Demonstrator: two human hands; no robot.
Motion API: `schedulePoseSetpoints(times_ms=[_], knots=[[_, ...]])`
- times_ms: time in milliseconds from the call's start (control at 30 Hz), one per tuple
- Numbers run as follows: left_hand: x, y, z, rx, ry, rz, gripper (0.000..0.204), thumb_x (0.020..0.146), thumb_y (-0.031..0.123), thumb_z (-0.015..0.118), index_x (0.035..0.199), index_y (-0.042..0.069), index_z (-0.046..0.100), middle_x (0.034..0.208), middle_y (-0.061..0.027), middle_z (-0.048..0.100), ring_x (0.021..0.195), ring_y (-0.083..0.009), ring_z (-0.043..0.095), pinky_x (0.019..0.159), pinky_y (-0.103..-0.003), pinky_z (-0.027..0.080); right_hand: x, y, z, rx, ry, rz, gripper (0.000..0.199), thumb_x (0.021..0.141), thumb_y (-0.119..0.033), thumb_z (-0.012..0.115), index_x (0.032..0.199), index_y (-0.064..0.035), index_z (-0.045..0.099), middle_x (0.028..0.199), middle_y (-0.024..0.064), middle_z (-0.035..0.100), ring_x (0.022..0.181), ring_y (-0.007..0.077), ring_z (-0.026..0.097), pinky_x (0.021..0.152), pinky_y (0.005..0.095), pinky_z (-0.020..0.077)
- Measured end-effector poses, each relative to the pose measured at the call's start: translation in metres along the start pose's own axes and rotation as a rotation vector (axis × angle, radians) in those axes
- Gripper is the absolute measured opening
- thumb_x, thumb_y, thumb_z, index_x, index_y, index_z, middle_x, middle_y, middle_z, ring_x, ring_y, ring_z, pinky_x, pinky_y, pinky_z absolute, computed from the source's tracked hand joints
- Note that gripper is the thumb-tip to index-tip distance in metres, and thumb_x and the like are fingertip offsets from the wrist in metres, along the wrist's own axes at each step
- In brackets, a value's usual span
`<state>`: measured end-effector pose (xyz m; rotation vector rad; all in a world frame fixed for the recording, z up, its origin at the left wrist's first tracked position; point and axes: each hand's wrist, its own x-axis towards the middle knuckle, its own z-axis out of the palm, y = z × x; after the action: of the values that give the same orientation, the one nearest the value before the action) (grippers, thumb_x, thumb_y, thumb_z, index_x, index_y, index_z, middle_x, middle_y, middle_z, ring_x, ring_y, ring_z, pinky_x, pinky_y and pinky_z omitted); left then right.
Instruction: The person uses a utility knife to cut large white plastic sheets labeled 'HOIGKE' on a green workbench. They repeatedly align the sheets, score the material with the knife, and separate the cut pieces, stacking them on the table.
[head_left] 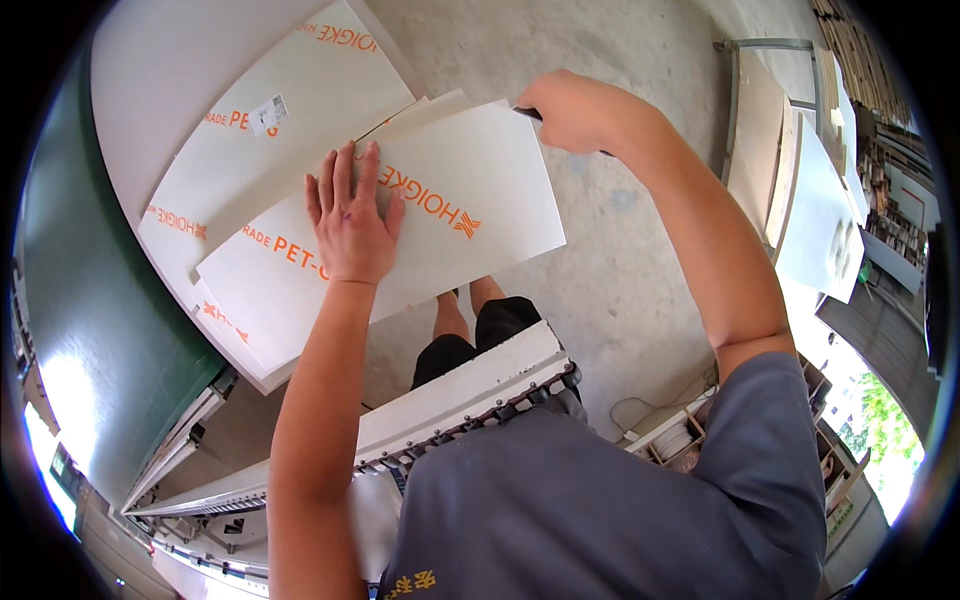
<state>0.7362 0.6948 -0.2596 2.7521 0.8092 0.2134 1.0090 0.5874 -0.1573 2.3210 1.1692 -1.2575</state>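
Note:
My left hand (352, 222) lies flat on a white panel (500, 190) with orange print, fingers spread. This panel rests at an angle over other white printed panels (300, 80), one of which bears a small white label (268, 115). At the panel's far right corner, my right hand (572, 112) is closed around a slim dark tool (528, 113). Most of the tool is hidden in the fist, so I cannot tell its exact kind. Its front end sits right by the panel's edge.
A pale bar with a dark toothed strip (470, 405) runs close in front of my body. To the left is a large dark green surface (90, 300). Boards stand on a metal rack (755, 130) at the right. Below the panels is a concrete floor (630, 250).

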Motion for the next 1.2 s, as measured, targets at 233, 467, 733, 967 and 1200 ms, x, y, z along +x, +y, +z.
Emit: schedulePoseSetpoints(times_ms=[233,467,733,967,1200], knots=[[0.000,0.000,0.003,-0.006,-0.012,-0.018,0.060,0.093,0.036,0.066,0.148,0.019,0.050,0.152,-0.0073,0.046,0.144,-0.0287,0.038,0.123,-0.051,0.023,-0.084,0.046,0.121,-0.075,-0.309,-0.172,0.036,0.077,0.004,0.058,0.112,-0.0015,0.064,0.102,0.0230,0.068,0.096,0.0414,0.066,0.078,0.0479,0.0517],[-0.001,-0.002,0.003,0.019,-0.008,-0.016,0.060,0.093,0.037,0.066,0.148,0.019,0.050,0.152,-0.0071,0.046,0.144,-0.0286,0.039,0.123,-0.051,0.023,-0.032,0.024,0.024,0.227,0.241,-0.140,0.035,0.082,0.003,0.053,0.115,-0.0018,0.064,0.096,0.0214,0.067,0.078,0.0366,0.064,0.068,0.0443,0.0502],[0.000,-0.001,0.006,0.023,0.019,0.014,0.058,0.094,0.038,0.064,0.148,0.020,0.050,0.151,-0.0076,0.048,0.143,-0.0295,0.040,0.122,-0.051,0.024,-0.011,0.015,0.023,0.045,-0.013,-0.052,0.033,0.083,0.003,0.053,0.112,-0.0039,0.066,0.095,0.0186,0.069,0.075,0.0347,0.062,0.066,0.0423,0.0496],[-0.002,-0.001,0.007,0.061,0.008,-0.001,0.058,0.095,0.039,0.064,0.148,0.020,0.050,0.151,-0.0074,0.047,0.143,-0.0292,0.040,0.122,-0.051,0.024,-0.116,0.036,0.151,-0.071,-0.640,-0.005,0.041,0.078,0.006,0.052,0.116,-0.0027,0.062,0.110,0.0215,0.067,0.106,0.0425,0.063,0.087,0.0517,0.0511],[0.000,0.001,0.006,0.045,0.008,0.012,0.058,0.095,0.034,0.063,0.149,0.019,0.048,0.151,-0.0077,0.047,0.143,-0.0301,0.040,0.123,-0.051,0.023,-0.038,0.036,0.048,0.284,0.403,-0.209,0.036,0.081,0.006,0.052,0.115,-0.0019,0.062,0.102,0.0207,0.068,0.089,0.0386,0.064,0.075,0.0441,0.0512]])
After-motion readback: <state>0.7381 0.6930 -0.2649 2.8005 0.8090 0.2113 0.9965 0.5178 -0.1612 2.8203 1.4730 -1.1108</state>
